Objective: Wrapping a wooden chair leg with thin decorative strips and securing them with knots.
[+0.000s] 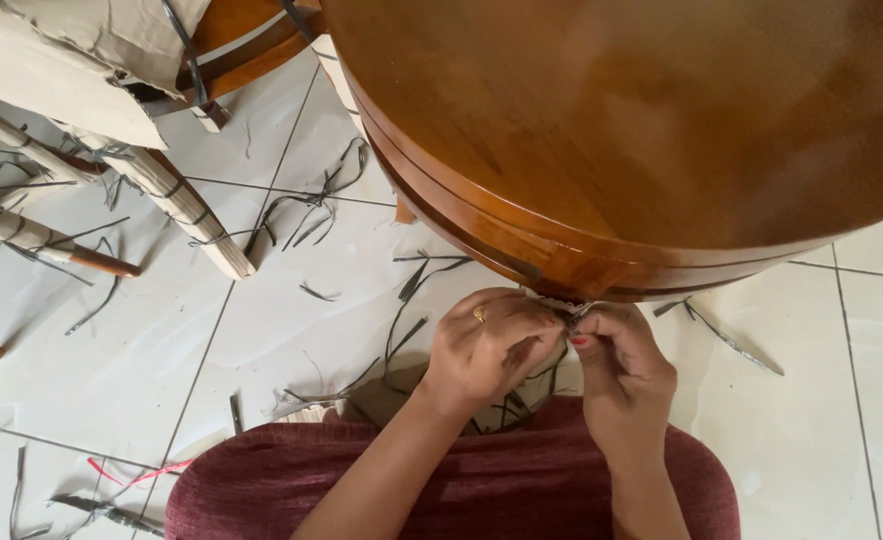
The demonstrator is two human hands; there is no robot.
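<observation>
A thin dark strap (567, 316) is pinched between both hands just under the rim of the round wooden table (661, 120); the left hand (486, 345) is curled tight around it, the right hand (616, 355) is closed on it too — fingertips nearly touching. Cut strap scraps (306, 215) are scattered on the white tiled floor (111, 370) off to the left hand's side; wrapped chair legs (176, 200) are seen further out.

- The round table (661, 120), upper right, is showing glossy varnished brown wood.
- The floor tiles (141, 370) are looking smooth, white, faintly shiny.
- Cardboard (71, 50), upper left, is appearing matt and rough.
- The garment (521, 480), bottom centre, is looking like ribbed maroon cloth.
</observation>
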